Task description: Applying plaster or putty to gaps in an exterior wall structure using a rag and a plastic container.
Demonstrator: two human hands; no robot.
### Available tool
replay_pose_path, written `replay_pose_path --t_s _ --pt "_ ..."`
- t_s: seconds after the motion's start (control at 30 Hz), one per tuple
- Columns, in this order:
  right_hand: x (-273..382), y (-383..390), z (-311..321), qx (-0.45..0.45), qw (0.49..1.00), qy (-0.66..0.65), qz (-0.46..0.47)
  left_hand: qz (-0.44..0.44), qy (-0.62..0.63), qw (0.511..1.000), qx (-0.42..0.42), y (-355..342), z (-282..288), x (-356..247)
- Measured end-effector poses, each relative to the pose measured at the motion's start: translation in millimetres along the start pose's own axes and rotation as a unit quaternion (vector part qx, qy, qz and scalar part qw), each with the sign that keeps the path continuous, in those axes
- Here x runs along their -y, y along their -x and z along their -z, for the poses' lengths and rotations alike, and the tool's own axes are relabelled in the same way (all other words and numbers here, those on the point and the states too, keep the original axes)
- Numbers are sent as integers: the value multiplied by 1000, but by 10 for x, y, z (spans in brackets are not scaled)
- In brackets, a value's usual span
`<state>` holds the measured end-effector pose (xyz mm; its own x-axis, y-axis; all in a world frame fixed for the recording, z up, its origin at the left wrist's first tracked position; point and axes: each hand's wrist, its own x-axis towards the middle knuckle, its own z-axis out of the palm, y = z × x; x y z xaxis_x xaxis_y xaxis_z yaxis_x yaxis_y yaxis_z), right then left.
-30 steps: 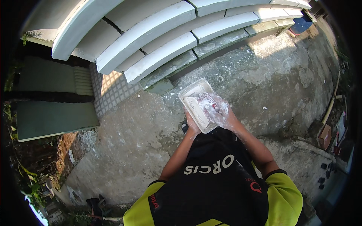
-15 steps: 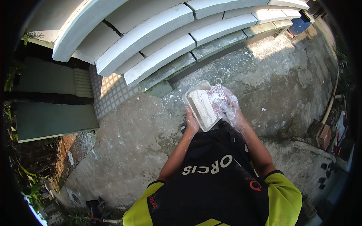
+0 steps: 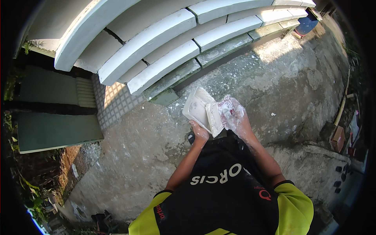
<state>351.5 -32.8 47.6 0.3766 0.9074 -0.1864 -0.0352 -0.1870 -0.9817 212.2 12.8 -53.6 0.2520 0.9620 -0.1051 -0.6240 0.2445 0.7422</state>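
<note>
My left hand [image 3: 199, 132] is closed on the near-left side of a pale plastic tub [image 3: 194, 105], smeared inside with white material and now tilted. Closed round a crumpled-looking red-and-white item [image 3: 224, 110], my right hand [image 3: 239, 119] is at the tub's right side, its fingers coated in white. That item is too smeared to name exactly; a thick white mass beside it rests on the tub's right edge. Both hands are in front of my black-and-yellow shirt, over the concrete ground.
Curved white concrete steps [image 3: 160, 29] rise ahead. Left are green slabs [image 3: 58, 133] and checkered tiles [image 3: 115, 109]. A blue barrel [image 3: 306, 24] stands at top right; a pipe [image 3: 340, 113] and brown block [image 3: 337, 138] lie along the right edge, plants [image 3: 29, 188] at lower left.
The tub has shifted left and tilted, showing more of its interior. My right hand has moved rightward with the red-and-white item and white mass, toward the tub's edge.
</note>
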Motion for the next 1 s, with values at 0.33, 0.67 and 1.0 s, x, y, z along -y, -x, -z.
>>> replay_pose_path --t_s 0.33,0.67,1.0 --pt "273 32 60 -10 997 50 52 40 -70 996 -30 152 53 7" --pt "62 -172 319 76 995 -45 -43 51 -58 997 10 234 67 -77" --pt "211 -216 188 13 991 109 70 184 61 981 5 198 -43 -159"
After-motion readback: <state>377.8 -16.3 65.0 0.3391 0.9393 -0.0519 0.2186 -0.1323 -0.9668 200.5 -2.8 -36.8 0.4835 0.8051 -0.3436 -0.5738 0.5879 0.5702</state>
